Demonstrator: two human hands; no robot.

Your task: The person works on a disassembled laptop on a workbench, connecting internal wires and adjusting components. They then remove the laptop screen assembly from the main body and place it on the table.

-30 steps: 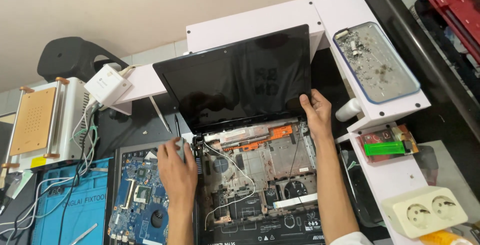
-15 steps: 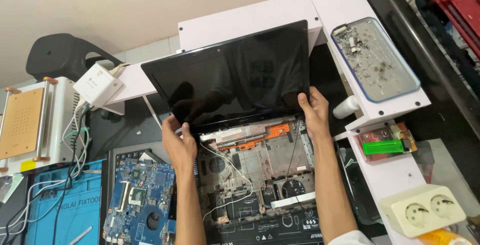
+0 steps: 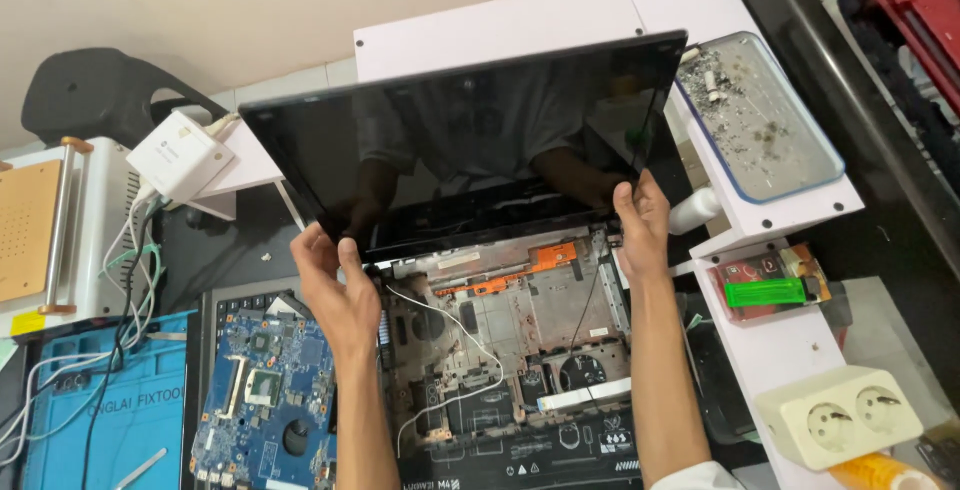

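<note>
Both hands grip my laptop screen panel (image 3: 470, 140): left hand (image 3: 335, 285) closed on its near-left corner, right hand (image 3: 642, 222) clasping the near-right, holding it tilted above the gutted laptop base (image 3: 510, 350), clear of its cables.

both hands (image 3: 340, 285) grip laptop screen (image 3: 470, 140), base (image 3: 510, 350) open

A single view is given, taken from a head-worn camera set above the surface (image 3: 880, 250) and aimed steeply down and forward. The work is seen from close range, with the forearms entering at the near edge and a wall closing the far side.
</note>
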